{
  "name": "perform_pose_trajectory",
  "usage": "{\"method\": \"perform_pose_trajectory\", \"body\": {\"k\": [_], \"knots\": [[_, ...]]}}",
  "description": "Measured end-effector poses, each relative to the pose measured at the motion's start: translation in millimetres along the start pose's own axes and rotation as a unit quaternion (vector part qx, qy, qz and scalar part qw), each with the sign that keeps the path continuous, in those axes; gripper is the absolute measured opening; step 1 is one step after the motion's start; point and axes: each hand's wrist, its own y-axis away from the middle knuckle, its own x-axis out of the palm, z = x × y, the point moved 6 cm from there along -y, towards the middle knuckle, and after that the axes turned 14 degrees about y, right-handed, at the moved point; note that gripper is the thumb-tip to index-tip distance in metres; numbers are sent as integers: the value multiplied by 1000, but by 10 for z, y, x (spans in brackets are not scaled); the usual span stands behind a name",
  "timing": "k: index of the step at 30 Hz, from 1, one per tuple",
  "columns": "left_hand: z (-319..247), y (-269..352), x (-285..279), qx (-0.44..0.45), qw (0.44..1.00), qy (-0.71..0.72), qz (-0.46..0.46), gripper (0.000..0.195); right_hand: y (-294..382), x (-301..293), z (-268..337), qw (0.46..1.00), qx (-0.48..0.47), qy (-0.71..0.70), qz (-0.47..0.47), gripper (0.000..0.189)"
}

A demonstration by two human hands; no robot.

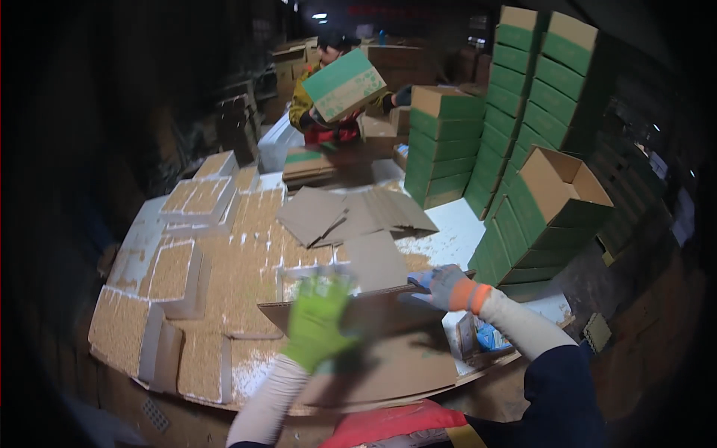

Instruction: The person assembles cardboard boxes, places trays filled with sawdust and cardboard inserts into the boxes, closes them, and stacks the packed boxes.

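Note:
My right hand [451,288], in a grey glove with an orange cuff, grips the upper edge of a brown cardboard piece [386,313] near its right end. Blurred, my left hand [320,313] in a bright green glove has its fingers spread over the left part of that cardboard; nothing shows in its grasp. More flat cardboard [392,367] lies at the table's near edge, below both hands. Beyond the raised edge are grey-brown cardboard sheets [330,215]. Shallow white-edged boxes packed with a tan, grainy-looking material [117,325] cover the table's left part.
Tall stacks of green and brown cartons [445,148] stand at the right, with an open-topped carton [566,185] on a nearer stack. Across the table a person [302,103] in gloves holds a green and brown carton [344,84]. Blue packets [492,337] lie by my right forearm.

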Motion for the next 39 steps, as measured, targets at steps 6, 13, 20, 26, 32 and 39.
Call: {"method": "perform_pose_trajectory", "body": {"k": [6, 13, 20, 26, 32, 39], "knots": [[-656, 540, 243, 106, 992, 65, -18, 83, -411, -93, -276, 995, -39, -89, 19, 49], [-1491, 304, -54, 207, 898, 386, 42, 60, -779, -622, 612, 975, -126, -34, -179, 34], [196, 781, 506, 122, 965, 197, 124, 57, -993, -484, 893, 987, -114, 13, -113, 57], [-3, 552, 399, 106, 970, 218, -2, 50, 418, -746, -178, 931, -105, -268, -225, 75], [381, 576, 624, -31, 923, 383, 3, 39, 638, -143, 244, 982, -125, -131, -48, 77], [282, 602, 564, -2, 972, 220, -86, 20, 767, -348, 456, 993, -60, 95, -19, 46]]}}
